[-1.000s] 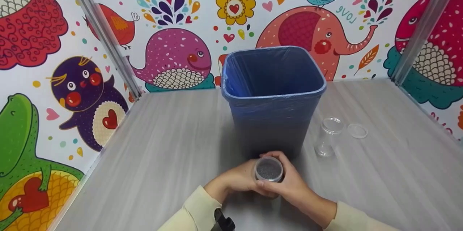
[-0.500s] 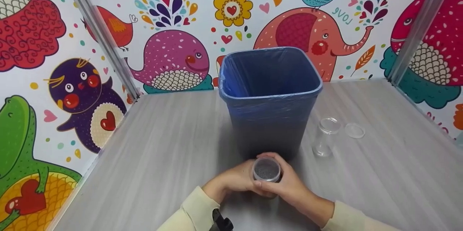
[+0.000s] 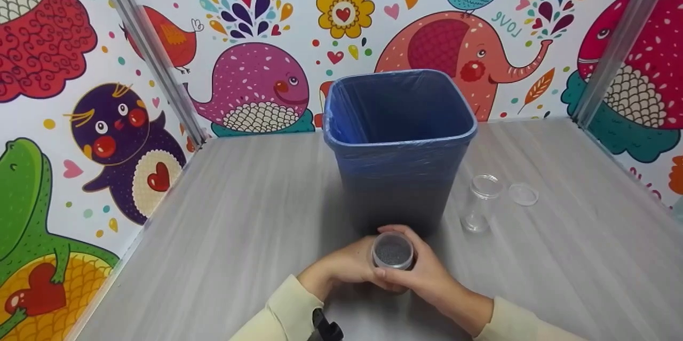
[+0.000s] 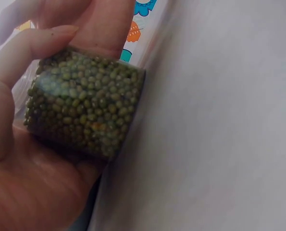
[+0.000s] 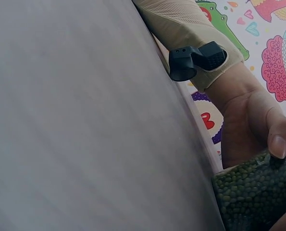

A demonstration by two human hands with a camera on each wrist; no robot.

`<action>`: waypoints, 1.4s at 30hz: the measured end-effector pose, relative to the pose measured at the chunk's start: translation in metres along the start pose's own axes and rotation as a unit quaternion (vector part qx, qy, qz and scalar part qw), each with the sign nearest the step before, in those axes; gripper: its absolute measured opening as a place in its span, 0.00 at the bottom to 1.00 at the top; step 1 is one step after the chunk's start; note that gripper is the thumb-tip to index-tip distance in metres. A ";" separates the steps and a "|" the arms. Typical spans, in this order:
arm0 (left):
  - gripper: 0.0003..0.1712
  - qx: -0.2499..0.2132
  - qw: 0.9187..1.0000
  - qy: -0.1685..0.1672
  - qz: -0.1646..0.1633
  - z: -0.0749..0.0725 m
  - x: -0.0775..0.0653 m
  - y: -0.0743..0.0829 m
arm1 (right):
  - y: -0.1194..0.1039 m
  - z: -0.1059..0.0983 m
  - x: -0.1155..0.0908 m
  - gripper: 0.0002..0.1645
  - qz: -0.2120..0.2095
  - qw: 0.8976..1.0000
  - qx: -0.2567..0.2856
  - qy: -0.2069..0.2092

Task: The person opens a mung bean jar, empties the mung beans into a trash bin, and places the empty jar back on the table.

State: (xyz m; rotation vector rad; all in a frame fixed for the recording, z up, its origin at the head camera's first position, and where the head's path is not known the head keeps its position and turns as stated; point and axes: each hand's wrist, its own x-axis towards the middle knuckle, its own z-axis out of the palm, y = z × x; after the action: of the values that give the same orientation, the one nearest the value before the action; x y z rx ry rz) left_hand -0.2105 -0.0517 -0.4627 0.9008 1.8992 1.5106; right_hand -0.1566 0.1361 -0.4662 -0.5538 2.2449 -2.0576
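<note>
A clear jar of green mung beans [image 4: 87,103] is held between both hands in front of the bin. Its round top [image 3: 393,250] faces up in the head view; whether a lid covers it I cannot tell. My left hand [image 3: 349,262] grips the jar from the left, and its thumb lies against the side in the right wrist view. From the right, my right hand [image 3: 424,269] curls round the upper rim, thumb at the near side. In the left wrist view the beans fill the visible part of the jar, with fingers and a palm around it.
Behind the hands stands a dark bin [image 3: 397,186] lined with a blue bag. To its right are an empty clear jar [image 3: 480,205] and a clear round lid [image 3: 523,194], lying flat on the grey table [image 3: 240,213]. Cartoon-printed walls [image 3: 347,53] enclose the back and sides.
The hands keep their hold on the jar of mung beans with hardly any movement. The whole head view has shifted slightly.
</note>
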 end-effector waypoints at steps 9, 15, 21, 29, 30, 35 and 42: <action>0.38 -0.010 1.000 -0.002 -0.002 0.000 0.000 0.000 | 0.002 0.003 0.000 0.49 -0.003 0.999 0.029 0.030; 0.38 -0.026 1.000 0.001 -0.003 0.001 0.000 0.000 | 0.001 0.003 0.000 0.45 0.004 0.999 0.035 0.035; 0.38 -0.015 1.000 0.003 -0.004 0.001 0.001 0.001 | 0.001 0.003 0.001 0.43 0.004 0.999 0.032 0.036; 0.36 0.014 1.000 0.007 -0.006 0.000 0.000 0.000 | 0.002 0.002 0.000 0.42 0.005 0.999 0.042 0.029; 0.36 0.018 1.000 0.006 -0.005 0.000 0.001 0.000 | 0.002 0.002 0.000 0.42 0.005 0.999 0.044 0.028; 0.38 0.023 1.000 0.006 -0.001 0.000 0.001 0.000 | 0.003 0.002 0.000 0.42 -0.001 0.999 0.043 0.028; 0.38 0.028 1.000 0.007 0.007 -0.001 0.000 -0.002 | 0.004 0.001 0.000 0.42 -0.013 1.000 0.004 0.016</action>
State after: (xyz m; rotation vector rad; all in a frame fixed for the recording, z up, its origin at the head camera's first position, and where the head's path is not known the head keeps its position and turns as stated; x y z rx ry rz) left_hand -0.2116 -0.0521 -0.4642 0.9322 1.9584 1.4819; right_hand -0.1575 0.1357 -0.4696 -0.5562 2.2569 -2.1014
